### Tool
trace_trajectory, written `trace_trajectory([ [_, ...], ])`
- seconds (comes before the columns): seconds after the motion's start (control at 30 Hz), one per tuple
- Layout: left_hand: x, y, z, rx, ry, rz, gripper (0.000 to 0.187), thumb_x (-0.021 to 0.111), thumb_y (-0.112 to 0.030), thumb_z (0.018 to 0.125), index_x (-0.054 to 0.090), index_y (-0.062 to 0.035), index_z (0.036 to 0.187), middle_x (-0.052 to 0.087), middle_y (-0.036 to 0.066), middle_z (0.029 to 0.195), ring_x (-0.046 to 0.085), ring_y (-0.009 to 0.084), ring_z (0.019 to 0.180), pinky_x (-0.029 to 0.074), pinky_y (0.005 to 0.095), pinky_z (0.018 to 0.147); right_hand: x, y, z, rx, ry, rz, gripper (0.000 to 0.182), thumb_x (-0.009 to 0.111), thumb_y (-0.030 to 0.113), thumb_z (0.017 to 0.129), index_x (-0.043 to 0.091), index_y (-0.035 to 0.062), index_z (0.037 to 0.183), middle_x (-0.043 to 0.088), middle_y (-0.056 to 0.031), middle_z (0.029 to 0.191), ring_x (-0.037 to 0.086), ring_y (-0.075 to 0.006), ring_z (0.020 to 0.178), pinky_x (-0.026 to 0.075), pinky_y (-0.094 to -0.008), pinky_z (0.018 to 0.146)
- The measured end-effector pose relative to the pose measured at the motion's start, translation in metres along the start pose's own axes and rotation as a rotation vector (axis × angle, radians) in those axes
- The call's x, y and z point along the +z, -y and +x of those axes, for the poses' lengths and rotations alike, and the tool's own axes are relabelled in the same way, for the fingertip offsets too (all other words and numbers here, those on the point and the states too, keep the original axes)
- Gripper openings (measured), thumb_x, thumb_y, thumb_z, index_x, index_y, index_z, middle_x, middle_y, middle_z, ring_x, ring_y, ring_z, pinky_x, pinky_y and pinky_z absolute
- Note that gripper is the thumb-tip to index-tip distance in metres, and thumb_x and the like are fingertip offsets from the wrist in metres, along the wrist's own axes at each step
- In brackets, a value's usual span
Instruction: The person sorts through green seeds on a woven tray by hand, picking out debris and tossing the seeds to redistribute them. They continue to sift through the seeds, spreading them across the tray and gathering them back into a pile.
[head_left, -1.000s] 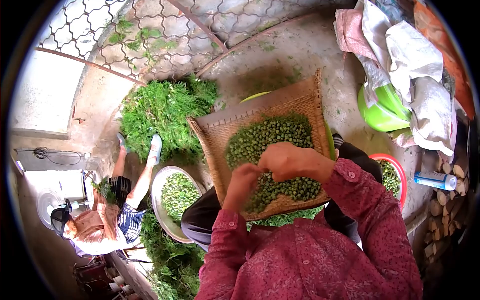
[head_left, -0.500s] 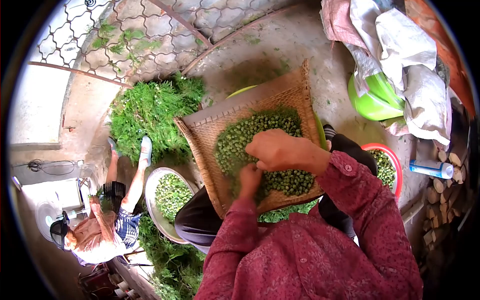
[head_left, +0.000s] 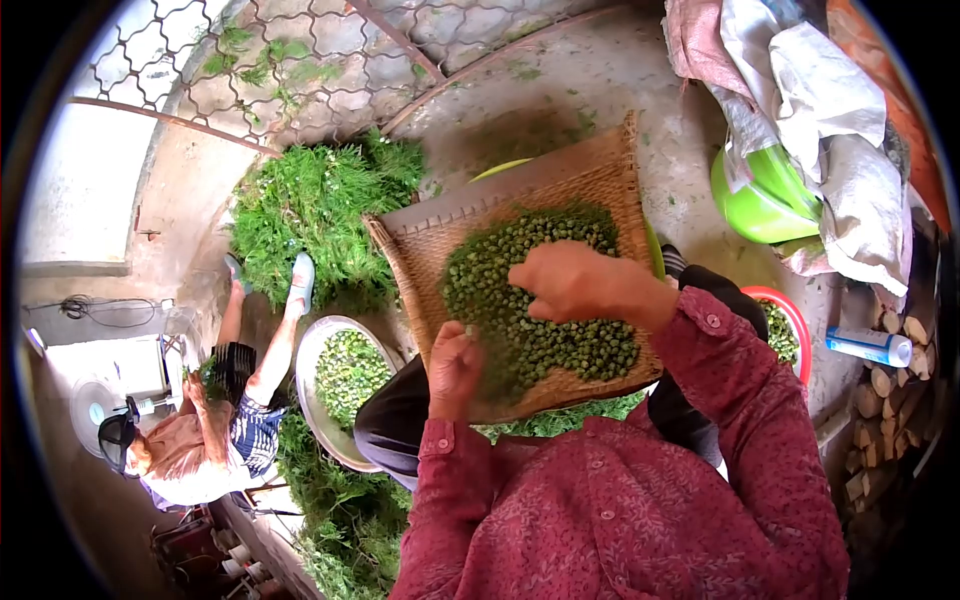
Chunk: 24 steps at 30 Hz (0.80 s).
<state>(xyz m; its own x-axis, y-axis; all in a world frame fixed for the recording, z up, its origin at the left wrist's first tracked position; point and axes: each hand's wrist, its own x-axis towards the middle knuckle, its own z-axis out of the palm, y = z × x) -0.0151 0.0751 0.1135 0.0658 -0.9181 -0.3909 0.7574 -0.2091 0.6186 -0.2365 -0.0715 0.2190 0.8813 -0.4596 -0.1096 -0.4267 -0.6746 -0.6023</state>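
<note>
A woven winnowing basket (head_left: 410, 255) lies across my lap, holding a heap of small round green buds (head_left: 560, 345). Over its near left part is my left hand (head_left: 455, 368), closed in a fist with the thumb up. A tiny pale bit shows at its fingertips, and a green blur hangs beside it; what the fist grips is not clear. Above the middle of the heap, my right hand (head_left: 580, 285) is closed with the fingers curled in. Whatever it may hold is hidden.
Cut feathery green plants (head_left: 310, 225) lie piled on the floor. A metal basin (head_left: 308, 385) and a red-rimmed basin (head_left: 802, 330) hold more buds. A green tub (head_left: 765, 205), white sacks (head_left: 825, 90), firewood (head_left: 880, 400) and a seated person (head_left: 205, 440) surround me.
My left hand has moved left and slightly up, away from my right hand, toward the basket's left edge. My right hand stays over the heap. The whole view has shifted slightly.
</note>
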Motion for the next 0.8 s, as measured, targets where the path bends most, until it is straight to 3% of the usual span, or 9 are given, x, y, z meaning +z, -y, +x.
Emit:
trace_trajectory([
  [0.2, 0.072, 0.007, 0.001, -0.069, -0.073, 0.181, 0.012, 0.052, 0.002, 0.078, 0.054, -0.0051, 0.088, 0.056, 0.003, 0.075, 0.041, 0.0074, 0.05, 0.035, 0.0197, 0.046, 0.025, 0.015, 0.012, -0.199, -0.125, 0.326, 0.02, 0.064, 0.013, 0.067, 0.055, 0.0029, 0.082, 0.058, -0.0169, 0.073, 0.058, -0.0353, 0.076, 0.046, -0.0428, 0.067],
  [0.27, 0.09, 0.0, -0.001, -0.08, -0.028, 0.212, 0.01, 0.051, 0.001, 0.077, 0.052, -0.0048, 0.085, 0.052, 0.001, 0.069, 0.045, 0.0082, 0.054, 0.037, 0.0215, 0.046, 0.03, 0.015, 0.015, -0.172, -0.181, 0.337, 0.016, 0.063, 0.01, 0.066, 0.055, 0.0022, 0.077, 0.058, -0.016, 0.072, 0.058, -0.0348, 0.073, 0.046, -0.0411, 0.064],
  [0.37, 0.093, -0.011, -0.01, -0.029, -0.153, 0.34, 0.011, 0.051, 0.001, 0.077, 0.053, -0.0044, 0.086, 0.052, 0.001, 0.067, 0.044, 0.0081, 0.051, 0.035, 0.0211, 0.045, 0.026, 0.018, 0.015, -0.151, -0.152, 0.341, 0.01, 0.061, 0.008, 0.065, 0.055, 0.002, 0.071, 0.058, -0.0156, 0.071, 0.058, -0.0344, 0.072, 0.046, -0.0403, 0.063],
  [0.43, 0.071, -0.022, -0.011, 0.045, -0.158, 0.281, 0.011, 0.052, 0.0, 0.077, 0.054, -0.0037, 0.087, 0.051, 0.001, 0.066, 0.043, 0.008, 0.05, 0.035, 0.0208, 0.044, 0.018, 0.021, 0.013, -0.13, -0.06, 0.345, 0.008, 0.061, 0.008, 0.064, 0.057, 0.0022, 0.068, 0.059, -0.0155, 0.07, 0.058, -0.0342, 0.072, 0.046, -0.0405, 0.064],
  [0.53, 0.021, -0.032, -0.008, 0.043, -0.247, 0.314, 0.009, 0.053, -0.002, 0.079, 0.056, -0.0042, 0.087, 0.053, 0.002, 0.068, 0.042, 0.0086, 0.048, 0.035, 0.0218, 0.043, 0.009, 0.02, 0.004, -0.204, 0.27, 0.325, 0.009, 0.059, 0.01, 0.064, 0.059, 0.0019, 0.068, 0.058, -0.0153, 0.067, 0.058, -0.0341, 0.071, 0.046, -0.0418, 0.064],
  [0.67, -0.021, -0.011, 0.001, -0.076, -0.369, 0.64, 0.008, 0.054, -0.005, 0.081, 0.057, -0.0045, 0.089, 0.052, 0.0, 0.061, 0.041, 0.0073, 0.045, 0.035, 0.0224, 0.041, 0.009, 0.013, 0.005, -0.128, 0.136, 0.129, 0.017, 0.061, 0.016, 0.066, 0.06, 0.0019, 0.076, 0.058, -0.0155, 0.071, 0.057, -0.0347, 0.074, 0.046, -0.0436, 0.067],
  [0.73, -0.029, 0.01, 0.007, 0.024, -0.443, 0.956, 0.014, 0.06, -0.011, 0.079, 0.061, -0.0024, 0.09, 0.055, 0.0, 0.062, 0.045, 0.0071, 0.046, 0.037, 0.0222, 0.042, 0.007, 0.005, 0.007, -0.11, -0.015, 0.068, 0.02, 0.062, 0.017, 0.067, 0.06, 0.0018, 0.079, 0.059, -0.0159, 0.075, 0.057, -0.0351, 0.077, 0.045, -0.044, 0.069],
  [0.8, -0.06, 0.032, 0.027, 0.161, -0.442, 1.215, 0.017, 0.062, -0.012, 0.077, 0.063, -0.0004, 0.09, 0.059, 0.001, 0.068, 0.051, 0.0093, 0.052, 0.041, 0.0235, 0.047, -0.001, 0.008, 0.007, -0.042, 0.066, 0.052, 0.022, 0.062, 0.019, 0.068, 0.058, 0.0014, 0.08, 0.058, -0.0169, 0.078, 0.056, -0.0354, 0.081, 0.045, -0.0442, 0.071],
])
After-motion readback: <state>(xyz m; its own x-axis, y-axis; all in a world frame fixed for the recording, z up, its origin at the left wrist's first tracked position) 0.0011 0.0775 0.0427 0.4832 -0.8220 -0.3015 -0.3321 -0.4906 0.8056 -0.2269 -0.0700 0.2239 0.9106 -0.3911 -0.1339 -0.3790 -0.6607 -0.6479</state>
